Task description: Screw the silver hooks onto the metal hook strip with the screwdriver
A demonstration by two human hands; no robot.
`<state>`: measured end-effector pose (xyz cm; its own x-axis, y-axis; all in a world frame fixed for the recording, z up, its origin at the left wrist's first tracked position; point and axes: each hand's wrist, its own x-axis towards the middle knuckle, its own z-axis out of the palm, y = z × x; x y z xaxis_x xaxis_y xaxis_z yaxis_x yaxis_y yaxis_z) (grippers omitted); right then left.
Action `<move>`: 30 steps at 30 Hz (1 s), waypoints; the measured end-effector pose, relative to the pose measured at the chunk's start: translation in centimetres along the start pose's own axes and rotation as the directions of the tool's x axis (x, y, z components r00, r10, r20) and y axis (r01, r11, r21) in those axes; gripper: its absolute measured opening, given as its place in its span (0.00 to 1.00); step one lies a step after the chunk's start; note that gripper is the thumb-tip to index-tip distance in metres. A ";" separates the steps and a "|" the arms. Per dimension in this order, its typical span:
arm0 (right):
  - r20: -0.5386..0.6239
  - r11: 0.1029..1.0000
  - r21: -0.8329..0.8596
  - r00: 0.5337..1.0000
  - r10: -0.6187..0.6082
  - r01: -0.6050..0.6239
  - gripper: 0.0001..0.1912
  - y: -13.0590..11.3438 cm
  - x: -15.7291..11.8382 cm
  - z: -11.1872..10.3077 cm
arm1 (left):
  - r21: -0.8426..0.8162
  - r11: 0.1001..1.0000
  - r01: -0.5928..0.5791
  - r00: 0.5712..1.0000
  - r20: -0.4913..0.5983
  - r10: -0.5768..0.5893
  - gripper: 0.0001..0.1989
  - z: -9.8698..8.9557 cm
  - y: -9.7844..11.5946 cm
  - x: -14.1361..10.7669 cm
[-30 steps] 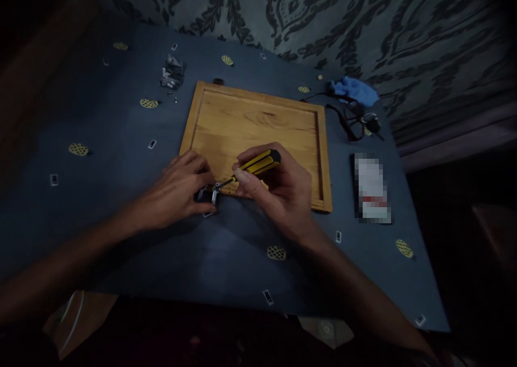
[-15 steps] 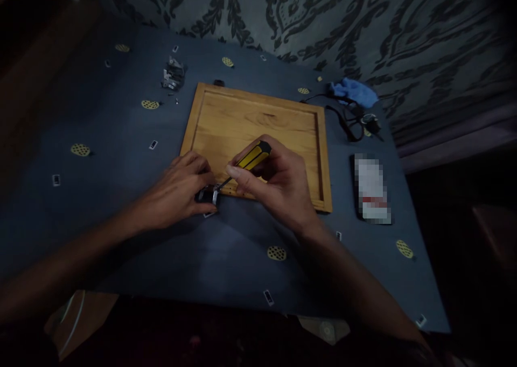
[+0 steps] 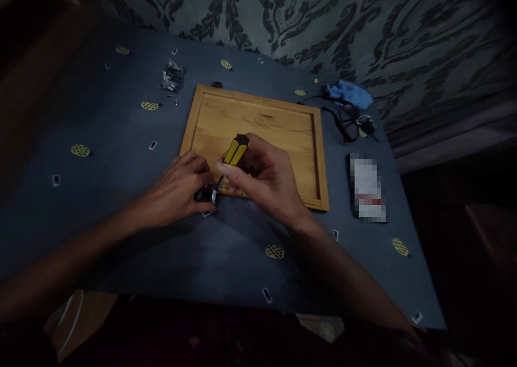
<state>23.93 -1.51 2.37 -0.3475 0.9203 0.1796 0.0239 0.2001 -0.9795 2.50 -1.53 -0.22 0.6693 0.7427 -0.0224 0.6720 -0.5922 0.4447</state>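
My right hand (image 3: 266, 178) is closed round a yellow and black screwdriver (image 3: 236, 150). Its shaft points down and left to a metal hinge (image 3: 213, 195) at the near left corner of a framed wooden panel (image 3: 250, 127). Fingers of my left hand (image 3: 181, 186) grip the hinge from the left, thumb below and forefinger above. Part of the hinge is hidden under those fingers. The panel lies flat on the table, its raised frame facing up. Whether the screwdriver's tip sits in a screw is too small to tell.
Several metal hinges (image 3: 172, 76) lie in a pile at the back left, with small screws (image 3: 175, 103) nearby. To the right are a blue cloth (image 3: 349, 94), dark glasses (image 3: 343, 125), keys (image 3: 367, 124) and a phone (image 3: 367, 189). A patterned wall stands behind the blue-covered table (image 3: 133, 205).
The screwdriver's handle has swung left and now stands more upright, with my right hand shifted slightly left. My left hand stays on the hinge. The view has turned a little.
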 end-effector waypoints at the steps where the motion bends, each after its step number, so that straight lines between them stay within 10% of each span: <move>1: -0.005 1.000 0.002 1.000 0.001 -0.001 0.22 0.1 0.1 0.3 | -0.005 1.000 0.000 1.000 0.000 0.000 0.15 0.0 0.0 0.0; 14: 0.166 0.995 -0.088 0.986 -0.026 0.041 0.16 -0.8 0.1 -0.4 | -0.005 1.000 -0.003 1.000 -0.010 0.003 0.12 -0.1 0.2 0.0; 30: 0.037 0.987 -0.135 0.996 -0.080 0.084 0.21 0.3 0.2 0.8 | 0.013 1.000 0.013 0.999 -0.036 -0.013 0.16 0.4 0.2 0.0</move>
<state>23.13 -1.51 2.09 -0.3826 0.8884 0.2535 0.1210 0.3202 -0.9396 2.76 -1.74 -0.46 0.6488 0.7609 0.0047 0.6846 -0.5864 0.4330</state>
